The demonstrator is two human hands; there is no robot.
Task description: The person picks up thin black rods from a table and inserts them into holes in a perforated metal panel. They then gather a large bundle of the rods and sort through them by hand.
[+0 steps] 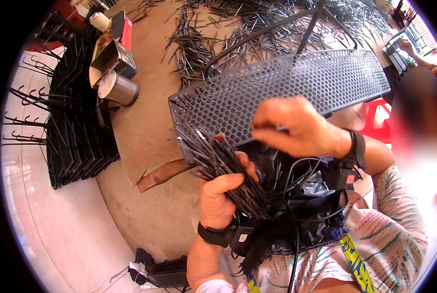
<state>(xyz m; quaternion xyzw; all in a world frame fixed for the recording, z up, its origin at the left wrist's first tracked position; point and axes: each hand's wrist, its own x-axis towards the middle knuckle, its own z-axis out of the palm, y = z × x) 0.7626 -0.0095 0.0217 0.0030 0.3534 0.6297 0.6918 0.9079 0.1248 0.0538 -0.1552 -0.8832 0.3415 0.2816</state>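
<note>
My left hand (pixel 221 195) is wrapped round a thick bundle of thin black strips (pixel 228 171), its thumb across the top. The strips slant from the upper left down toward the dark cloth in my lap. To the right and a little higher, my right hand (pixel 296 124) hangs over the near edge of a dark perforated panel (pixel 277 83). Its fingers are curled in and slightly blurred; what they hold, if anything, is too small to make out. The panel leans on the table, with bent bars rising behind it.
Many loose black strips (pixel 199 49) cover the far part of the brown table (pixel 140 127). On its left stand a metal can (pixel 118 88) and an open box (pixel 113 58). Stacked black panels with hooks (pixel 76 112) are further left. Another person sits right, near a red stool (pixel 376 119).
</note>
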